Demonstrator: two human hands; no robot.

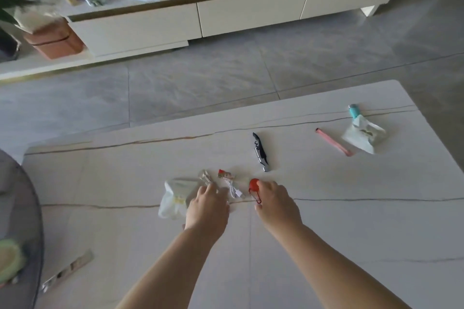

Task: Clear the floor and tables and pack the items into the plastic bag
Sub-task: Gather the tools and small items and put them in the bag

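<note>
Two hands over white table (326, 221). Left hand (208, 208) fingers spread on one crumpled plastic bag (173, 198); right hand (276, 204) pinches one red clip (254, 187). One corkscrew (261, 152) farther right.

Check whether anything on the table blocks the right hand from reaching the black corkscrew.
Nothing visible does. The right hand is at the red clip, and the black corkscrew lies just beyond it on the white table, with only bare tabletop between them.
</note>
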